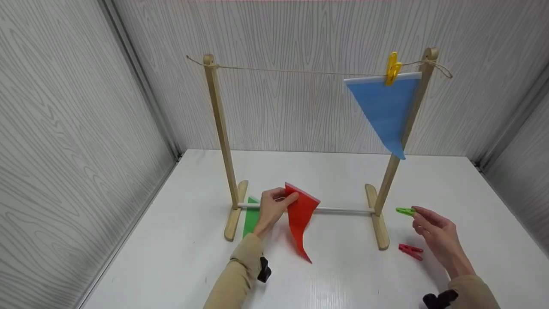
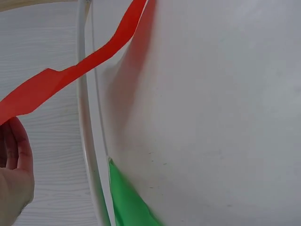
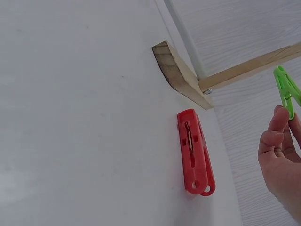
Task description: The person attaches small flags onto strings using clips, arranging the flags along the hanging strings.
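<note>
A: Where's the red pennant [image 1: 301, 212]?

B: In the left hand [image 1: 273, 208]. Thumb and fingers pinch it near its pale top edge, close to the white crossbar [image 1: 343, 210]. The rest twists and tapers down toward the tabletop [image 1: 334, 279]; I can't tell whether its tip touches.

A: And the right hand [image 1: 441, 236]?

B: It pinches one end of a green clothespin [image 1: 404, 211], out to the right of the stand. A red clothespin [image 1: 411, 251] lies on the tabletop, near that hand; the right wrist view shows its slotted body and the round holes at one end.

A: What's that green cloth on the other side?

B: A green pennant [image 1: 250, 221], by the left wooden foot [image 1: 232, 225]. The crossbar passes across its upper part, and the left arm hides some of it.

A: What hangs up top?

B: A strand of twine [image 1: 296, 71] runs between the left post [image 1: 221, 128] and the right post [image 1: 388, 180]. A yellow clothespin [image 1: 391, 74] clips a blue pennant [image 1: 386, 111] to it by its white upper edge, partly in front of the right post.

A: And around all this?

B: Pale wall panels [image 1: 291, 111] with grey wood-grain lines. Tan sleeves [image 1: 238, 270] cover the forearms.
</note>
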A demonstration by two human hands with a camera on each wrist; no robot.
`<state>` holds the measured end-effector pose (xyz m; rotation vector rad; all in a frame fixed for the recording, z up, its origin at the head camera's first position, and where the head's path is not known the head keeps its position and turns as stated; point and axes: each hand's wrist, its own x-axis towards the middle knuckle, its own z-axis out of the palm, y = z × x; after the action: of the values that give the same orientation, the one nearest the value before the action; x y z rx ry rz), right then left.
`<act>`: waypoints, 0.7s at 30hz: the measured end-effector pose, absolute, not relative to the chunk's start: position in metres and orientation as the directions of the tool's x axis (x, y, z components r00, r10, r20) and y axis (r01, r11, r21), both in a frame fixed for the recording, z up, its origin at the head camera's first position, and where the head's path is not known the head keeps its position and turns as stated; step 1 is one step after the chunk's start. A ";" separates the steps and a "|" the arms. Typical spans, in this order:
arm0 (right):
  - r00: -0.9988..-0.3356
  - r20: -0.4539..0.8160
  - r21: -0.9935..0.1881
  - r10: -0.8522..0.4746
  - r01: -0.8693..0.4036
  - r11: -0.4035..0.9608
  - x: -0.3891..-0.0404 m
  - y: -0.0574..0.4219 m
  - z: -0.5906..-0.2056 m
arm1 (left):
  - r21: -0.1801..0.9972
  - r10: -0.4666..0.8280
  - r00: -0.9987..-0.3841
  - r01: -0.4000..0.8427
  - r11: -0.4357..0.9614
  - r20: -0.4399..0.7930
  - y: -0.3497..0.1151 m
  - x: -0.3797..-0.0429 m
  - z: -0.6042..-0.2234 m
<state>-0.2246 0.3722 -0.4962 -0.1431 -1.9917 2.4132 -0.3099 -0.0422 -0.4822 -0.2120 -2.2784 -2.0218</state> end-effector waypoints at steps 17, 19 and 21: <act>-0.999 0.013 -0.883 0.041 -0.031 -0.468 -0.226 0.348 -0.479 | 0.985 -0.112 -0.980 0.157 0.071 0.164 -0.035 -0.306 -0.466; -0.999 0.014 -0.874 0.051 -0.037 -0.485 -0.226 0.344 -0.477 | 0.984 -0.123 -0.977 0.168 0.059 0.174 -0.034 -0.305 -0.465; -0.998 0.017 -0.868 0.054 -0.041 -0.494 -0.226 0.340 -0.476 | 0.980 -0.126 -0.972 0.192 0.042 0.196 -0.034 -0.305 -0.464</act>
<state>-0.2260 0.3404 -0.4757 -0.0185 -1.5503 2.6690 -0.3045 -0.0340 -0.4639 -0.0681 -2.0888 -2.0266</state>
